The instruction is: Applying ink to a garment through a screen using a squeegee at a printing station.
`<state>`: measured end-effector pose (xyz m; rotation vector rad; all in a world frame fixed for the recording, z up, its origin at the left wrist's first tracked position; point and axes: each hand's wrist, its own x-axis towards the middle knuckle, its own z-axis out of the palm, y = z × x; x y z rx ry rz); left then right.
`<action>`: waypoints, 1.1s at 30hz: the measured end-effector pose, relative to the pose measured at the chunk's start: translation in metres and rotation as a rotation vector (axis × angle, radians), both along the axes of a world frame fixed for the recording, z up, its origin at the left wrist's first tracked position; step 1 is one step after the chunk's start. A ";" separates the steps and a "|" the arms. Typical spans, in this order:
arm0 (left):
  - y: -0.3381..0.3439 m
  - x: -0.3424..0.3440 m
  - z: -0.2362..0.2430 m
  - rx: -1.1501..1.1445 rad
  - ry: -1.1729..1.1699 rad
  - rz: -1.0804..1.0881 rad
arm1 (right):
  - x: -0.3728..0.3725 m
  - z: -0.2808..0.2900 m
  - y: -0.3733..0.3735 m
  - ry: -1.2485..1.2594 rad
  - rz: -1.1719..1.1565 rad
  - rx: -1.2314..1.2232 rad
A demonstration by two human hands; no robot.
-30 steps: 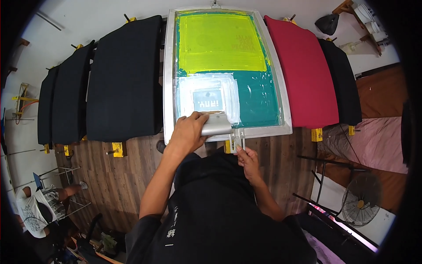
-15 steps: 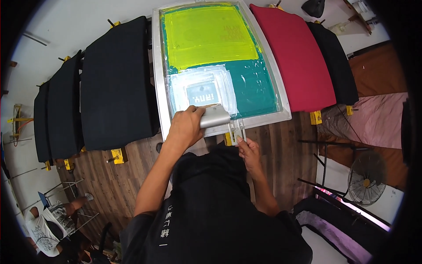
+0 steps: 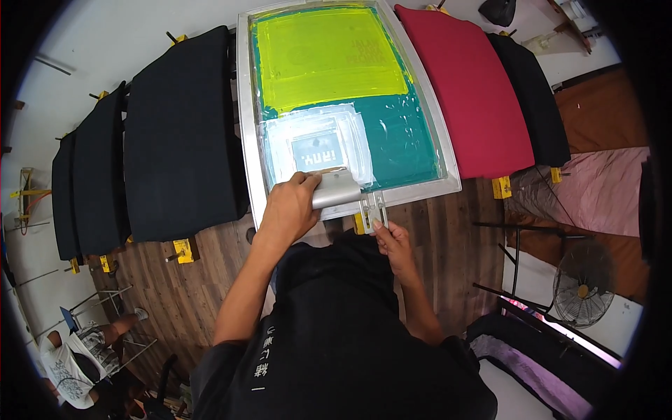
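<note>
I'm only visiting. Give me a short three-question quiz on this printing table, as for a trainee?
1. True or false: the left hand grips the metal squeegee on the framed screen.
2. Which colour is the board just right of the screen? A black, B red, C white.
3. What do the right hand fingers touch?

Key: 1 true. 2 B. 3 The metal bracket at the screen's near edge.

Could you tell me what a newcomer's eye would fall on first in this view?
Most striking is the metal-framed printing screen at top centre, its mesh bright yellow above and teal below. The left hand grips a grey squeegee at the screen's near edge, while the right hand touches the clamp bracket. A red pallet lies just right.
</note>
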<state>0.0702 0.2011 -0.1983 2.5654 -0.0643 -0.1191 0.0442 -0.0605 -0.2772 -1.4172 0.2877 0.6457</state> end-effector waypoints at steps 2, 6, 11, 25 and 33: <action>-0.001 0.000 0.000 -0.006 0.006 0.003 | 0.000 -0.002 -0.002 0.009 0.007 0.000; -0.001 -0.001 -0.009 -0.023 -0.024 0.004 | 0.002 -0.006 -0.007 0.020 0.053 -0.002; -0.002 -0.002 -0.013 -0.031 -0.009 0.022 | 0.009 0.001 -0.011 0.063 0.125 -0.028; -0.003 0.000 -0.016 -0.010 0.013 0.012 | 0.061 0.110 0.031 -0.720 0.570 -1.016; 0.002 0.014 -0.012 0.003 0.108 -0.038 | 0.109 0.081 0.107 -1.316 1.042 -1.174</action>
